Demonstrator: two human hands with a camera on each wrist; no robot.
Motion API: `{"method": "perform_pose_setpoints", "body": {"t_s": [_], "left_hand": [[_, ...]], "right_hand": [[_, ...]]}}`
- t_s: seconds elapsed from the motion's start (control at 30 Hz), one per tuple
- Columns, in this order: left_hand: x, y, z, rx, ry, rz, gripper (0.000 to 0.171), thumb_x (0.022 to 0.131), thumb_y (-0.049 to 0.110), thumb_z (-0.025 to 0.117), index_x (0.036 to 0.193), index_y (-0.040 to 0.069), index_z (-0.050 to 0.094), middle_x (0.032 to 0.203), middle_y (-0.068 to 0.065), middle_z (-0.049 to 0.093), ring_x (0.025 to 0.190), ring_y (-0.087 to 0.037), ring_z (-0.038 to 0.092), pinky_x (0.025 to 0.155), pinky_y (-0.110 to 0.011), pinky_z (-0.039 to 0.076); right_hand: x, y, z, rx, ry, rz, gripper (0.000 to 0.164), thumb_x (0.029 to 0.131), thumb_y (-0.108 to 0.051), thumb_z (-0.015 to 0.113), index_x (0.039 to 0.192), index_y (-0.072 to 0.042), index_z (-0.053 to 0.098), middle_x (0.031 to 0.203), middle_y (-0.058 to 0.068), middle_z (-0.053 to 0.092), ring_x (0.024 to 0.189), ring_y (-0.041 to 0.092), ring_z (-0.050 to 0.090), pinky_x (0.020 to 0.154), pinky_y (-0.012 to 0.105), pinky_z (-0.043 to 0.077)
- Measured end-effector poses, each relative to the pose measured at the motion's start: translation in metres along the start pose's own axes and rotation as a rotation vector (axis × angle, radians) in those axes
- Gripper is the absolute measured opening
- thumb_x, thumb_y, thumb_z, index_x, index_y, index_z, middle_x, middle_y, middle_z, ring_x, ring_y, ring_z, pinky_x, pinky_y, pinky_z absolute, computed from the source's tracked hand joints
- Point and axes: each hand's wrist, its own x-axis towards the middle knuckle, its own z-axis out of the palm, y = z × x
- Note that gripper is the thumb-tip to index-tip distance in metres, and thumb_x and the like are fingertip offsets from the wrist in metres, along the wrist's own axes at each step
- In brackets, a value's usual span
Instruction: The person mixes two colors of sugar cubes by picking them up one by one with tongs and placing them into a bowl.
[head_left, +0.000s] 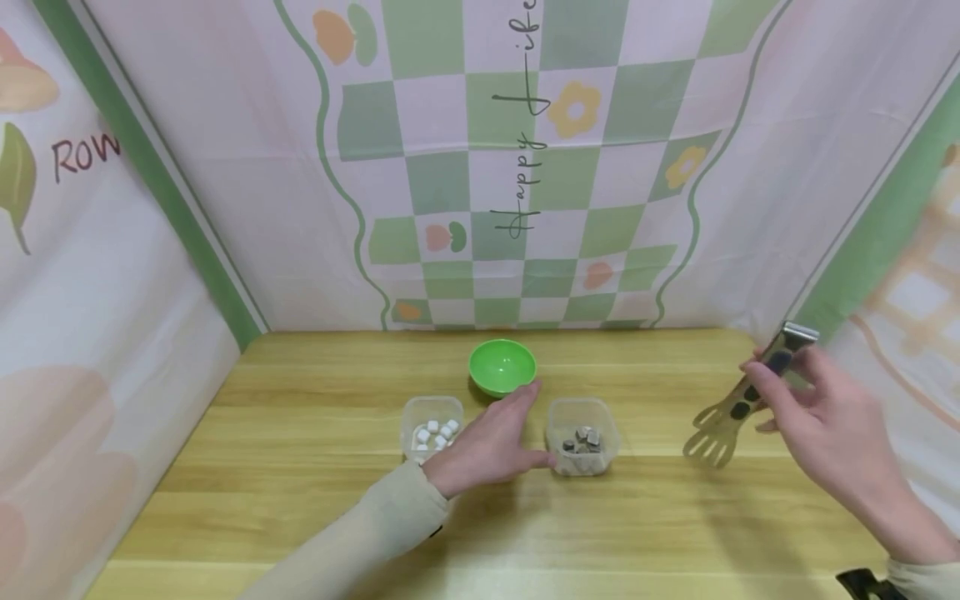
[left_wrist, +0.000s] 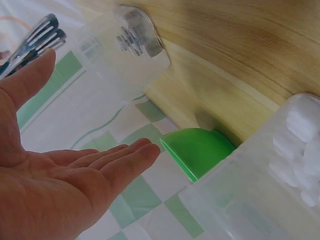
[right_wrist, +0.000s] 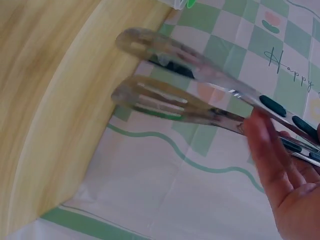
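My right hand (head_left: pixel 836 429) holds metal tongs (head_left: pixel 750 396) with dark grip pads, raised over the right side of the table. In the right wrist view the two slotted tong ends (right_wrist: pixel 155 97) stand apart with nothing between them. My left hand (head_left: pixel 487 442) reaches over the middle with fingers straight and thumb spread, holding nothing. Its fingers overlap the near rim of a green bowl (head_left: pixel 501 367) in the head view. The thumb is by a clear container (head_left: pixel 583 408) of dark grey cubes (head_left: pixel 585 440). On the other side stands a clear container (head_left: pixel 432 407) of white cubes (head_left: pixel 433 431), partly hidden by the hand.
The wooden table (head_left: pixel 300 467) ends at a hanging checkered cloth (head_left: pixel 510 183) behind the bowl. More printed cloth hangs on the left (head_left: pixel 97 333) and right. A dark band (head_left: pixel 862 583) shows at the right wrist.
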Motion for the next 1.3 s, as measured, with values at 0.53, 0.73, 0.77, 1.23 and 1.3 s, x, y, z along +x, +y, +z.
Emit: {"method": "perform_pose_setpoints", "body": {"t_s": [0.53, 0.73, 0.77, 1.23, 1.3], "left_hand": [[0.0, 0.001, 0.0, 0.002, 0.008, -0.002, 0.102, 0.089, 0.03, 0.088, 0.165, 0.001, 0.027, 0.169, -0.017, 0.032, 0.154, -0.026, 0.032, 0.127, -0.038, 0.028], [0.001, 0.0, 0.001, 0.001, 0.006, -0.007, 0.104, 0.088, 0.03, 0.088, 0.165, 0.002, 0.026, 0.169, -0.016, 0.031, 0.154, -0.026, 0.032, 0.126, -0.038, 0.028], [0.001, 0.0, 0.002, -0.002, 0.005, -0.008, 0.105, 0.087, 0.03, 0.089, 0.166, 0.002, 0.025, 0.169, -0.017, 0.031, 0.154, -0.026, 0.033, 0.126, -0.038, 0.028], [0.012, -0.001, 0.021, -0.094, -0.046, -0.071, 0.12, 0.078, 0.028, 0.096, 0.166, 0.0, 0.02, 0.169, -0.016, 0.029, 0.152, -0.029, 0.035, 0.125, -0.038, 0.03], [0.014, -0.003, 0.025, -0.108, -0.051, -0.091, 0.122, 0.077, 0.029, 0.097, 0.167, 0.001, 0.018, 0.169, -0.017, 0.03, 0.152, -0.03, 0.036, 0.125, -0.04, 0.031]], "right_hand": [[0.001, -0.001, -0.002, 0.069, 0.021, 0.088, 0.054, 0.088, -0.004, 0.086, 0.13, -0.026, 0.06, 0.105, -0.022, 0.067, 0.074, -0.006, 0.071, 0.059, 0.012, 0.057], [0.0, -0.001, -0.007, 0.028, -0.009, 0.122, 0.064, 0.078, -0.004, 0.094, 0.128, -0.027, 0.06, 0.11, -0.024, 0.062, 0.079, -0.012, 0.067, 0.059, 0.011, 0.055], [0.0, -0.001, -0.007, 0.027, -0.011, 0.13, 0.061, 0.079, -0.005, 0.094, 0.125, -0.028, 0.061, 0.11, -0.026, 0.062, 0.079, -0.013, 0.067, 0.059, 0.012, 0.055], [-0.002, -0.019, -0.002, -0.007, -0.026, 0.072, 0.045, 0.082, -0.009, 0.092, 0.12, -0.012, 0.068, 0.104, -0.03, 0.069, 0.079, -0.01, 0.069, 0.058, 0.011, 0.052], [-0.001, -0.02, -0.002, -0.011, -0.031, 0.056, 0.047, 0.082, -0.008, 0.092, 0.122, -0.009, 0.069, 0.106, -0.029, 0.068, 0.079, -0.01, 0.069, 0.06, 0.011, 0.054]]}}
